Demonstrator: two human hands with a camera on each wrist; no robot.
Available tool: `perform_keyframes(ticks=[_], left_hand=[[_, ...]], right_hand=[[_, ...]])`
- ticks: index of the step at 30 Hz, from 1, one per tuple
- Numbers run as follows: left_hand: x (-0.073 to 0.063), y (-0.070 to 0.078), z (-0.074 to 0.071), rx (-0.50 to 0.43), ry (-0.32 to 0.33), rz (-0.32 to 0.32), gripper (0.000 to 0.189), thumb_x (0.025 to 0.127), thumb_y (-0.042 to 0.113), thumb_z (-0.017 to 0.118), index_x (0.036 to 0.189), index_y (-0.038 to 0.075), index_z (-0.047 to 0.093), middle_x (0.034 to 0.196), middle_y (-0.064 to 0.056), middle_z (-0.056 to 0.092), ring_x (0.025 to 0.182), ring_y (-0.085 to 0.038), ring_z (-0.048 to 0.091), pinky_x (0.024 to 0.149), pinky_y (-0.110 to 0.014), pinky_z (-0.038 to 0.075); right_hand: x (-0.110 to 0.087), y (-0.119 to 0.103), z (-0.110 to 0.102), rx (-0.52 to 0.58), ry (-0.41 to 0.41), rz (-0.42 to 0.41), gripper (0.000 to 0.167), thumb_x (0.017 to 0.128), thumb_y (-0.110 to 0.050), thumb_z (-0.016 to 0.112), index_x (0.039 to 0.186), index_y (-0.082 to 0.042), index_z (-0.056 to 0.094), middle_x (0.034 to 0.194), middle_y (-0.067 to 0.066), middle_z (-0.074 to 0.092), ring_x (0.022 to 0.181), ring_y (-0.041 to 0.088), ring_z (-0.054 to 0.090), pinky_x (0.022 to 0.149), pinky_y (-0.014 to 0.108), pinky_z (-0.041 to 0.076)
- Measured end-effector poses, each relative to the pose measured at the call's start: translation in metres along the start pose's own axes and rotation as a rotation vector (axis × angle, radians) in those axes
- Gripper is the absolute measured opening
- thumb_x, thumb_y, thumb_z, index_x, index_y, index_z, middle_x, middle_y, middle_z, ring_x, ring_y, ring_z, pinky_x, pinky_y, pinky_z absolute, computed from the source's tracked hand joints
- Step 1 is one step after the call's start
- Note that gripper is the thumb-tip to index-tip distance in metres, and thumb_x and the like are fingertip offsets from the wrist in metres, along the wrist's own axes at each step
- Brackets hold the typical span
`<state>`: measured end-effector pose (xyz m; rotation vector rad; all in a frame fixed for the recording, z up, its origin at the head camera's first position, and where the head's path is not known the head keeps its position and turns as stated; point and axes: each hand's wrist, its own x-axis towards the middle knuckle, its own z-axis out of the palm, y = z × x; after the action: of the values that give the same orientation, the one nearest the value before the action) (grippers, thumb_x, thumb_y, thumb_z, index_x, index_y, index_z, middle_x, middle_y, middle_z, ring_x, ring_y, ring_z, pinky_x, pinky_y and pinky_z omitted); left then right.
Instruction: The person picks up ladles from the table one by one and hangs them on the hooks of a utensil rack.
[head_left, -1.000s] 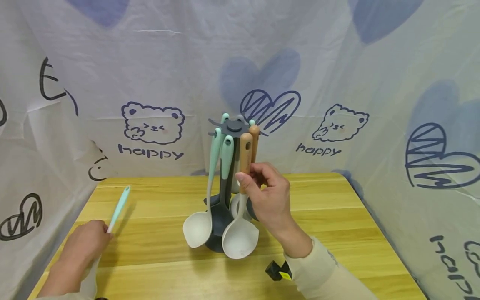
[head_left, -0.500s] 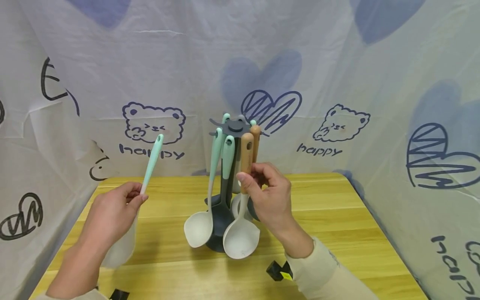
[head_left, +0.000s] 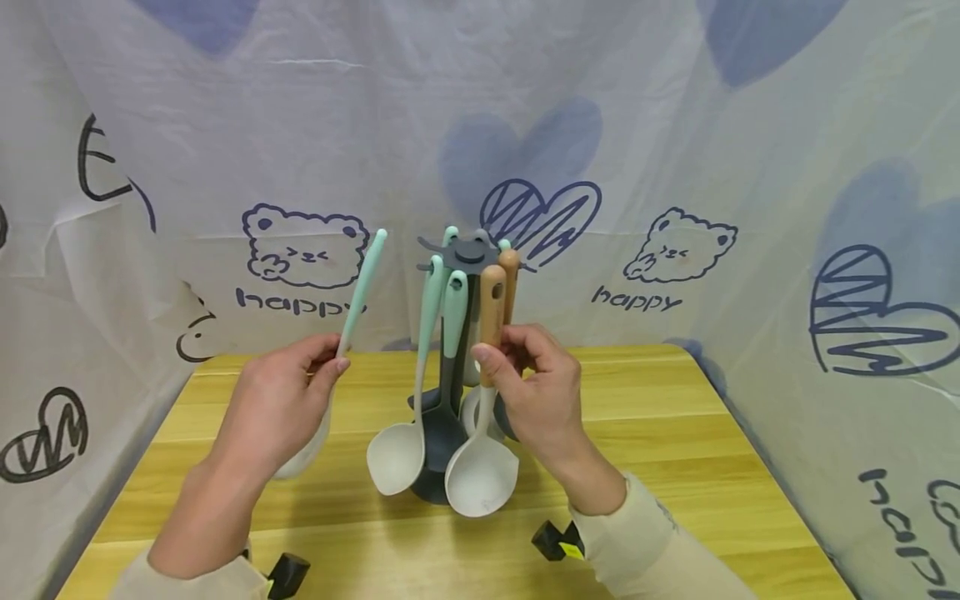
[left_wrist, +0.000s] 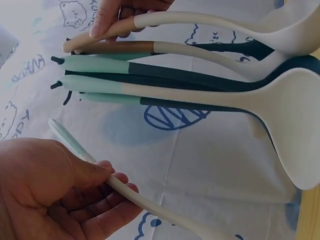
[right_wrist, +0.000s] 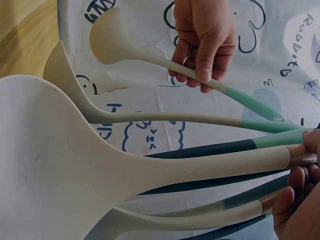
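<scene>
My left hand (head_left: pixel 277 408) pinches the white shaft of a ladle with a mint handle (head_left: pixel 363 287), held tilted left of the utensil rack. Its white bowl (right_wrist: pixel 107 37) shows in the right wrist view, while the hand covers part of it in the head view. With thumb and fingers, my right hand (head_left: pixel 543 400) holds a white ladle (head_left: pixel 482 479) low on its wooden handle, at the front right of the rack. The grey rack top (head_left: pixel 470 254) has arms from which the utensils hang. A mint-handled white ladle (head_left: pixel 396 458) and a dark ladle (head_left: pixel 442 442) hang beside it.
Behind the front ladles hang more utensils, one with a wooden handle (head_left: pixel 509 279), partly hidden. The rack stands on a wooden table (head_left: pixel 637 467), with printed cloth (head_left: pixel 405 150) behind and at both sides. Small black blocks (head_left: pixel 551 540) sit near each wrist.
My left hand has risen from the table's left side and moved right toward the rack, carrying the mint-handled ladle. The right hand stays in place on the wooden-handled ladle.
</scene>
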<state>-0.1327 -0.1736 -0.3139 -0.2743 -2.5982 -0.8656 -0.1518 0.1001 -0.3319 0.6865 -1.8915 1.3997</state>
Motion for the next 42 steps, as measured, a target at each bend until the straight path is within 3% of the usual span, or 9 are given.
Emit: perform_keyframes(ticks=[8, 20, 32, 42], left_hand=[[0.006, 0.010, 0.003, -0.002, -0.011, 0.028, 0.019, 0.106, 0.013, 0.065, 0.119, 0.005, 0.075, 0.092, -0.010, 0.078, 0.066, -0.019, 0.060, 0.055, -0.030, 0.047], [0.013, 0.015, 0.012, 0.000, -0.081, 0.007, 0.020, 0.107, 0.014, 0.063, 0.122, 0.005, 0.073, 0.093, -0.009, 0.076, 0.070, -0.021, 0.061, 0.059, -0.033, 0.051], [0.015, 0.018, 0.014, -0.015, -0.067, 0.044, 0.019, 0.107, 0.015, 0.064, 0.120, 0.005, 0.074, 0.092, -0.009, 0.077, 0.068, -0.019, 0.060, 0.057, -0.032, 0.048], [0.014, 0.016, 0.021, -0.012, -0.017, 0.097, 0.017, 0.105, 0.011, 0.066, 0.117, 0.004, 0.076, 0.094, -0.011, 0.078, 0.070, -0.020, 0.064, 0.060, -0.034, 0.054]], right_hand=[[0.000, -0.002, 0.000, 0.000, 0.000, -0.006, 0.022, 0.095, -0.017, 0.081, 0.101, 0.002, 0.071, 0.084, 0.013, 0.068, 0.068, 0.014, 0.057, 0.061, 0.020, 0.049], [0.000, -0.001, 0.001, 0.003, 0.003, -0.013, 0.034, 0.098, -0.032, 0.077, 0.101, 0.001, 0.072, 0.083, 0.013, 0.068, 0.067, 0.015, 0.057, 0.061, 0.019, 0.049], [0.001, -0.001, 0.001, 0.009, 0.005, -0.022, 0.035, 0.098, -0.033, 0.077, 0.100, 0.002, 0.071, 0.082, 0.013, 0.067, 0.067, 0.014, 0.056, 0.060, 0.019, 0.048], [0.001, -0.002, 0.000, 0.004, 0.003, -0.022, 0.041, 0.099, -0.039, 0.075, 0.101, 0.002, 0.071, 0.083, 0.013, 0.068, 0.067, 0.014, 0.055, 0.059, 0.019, 0.046]])
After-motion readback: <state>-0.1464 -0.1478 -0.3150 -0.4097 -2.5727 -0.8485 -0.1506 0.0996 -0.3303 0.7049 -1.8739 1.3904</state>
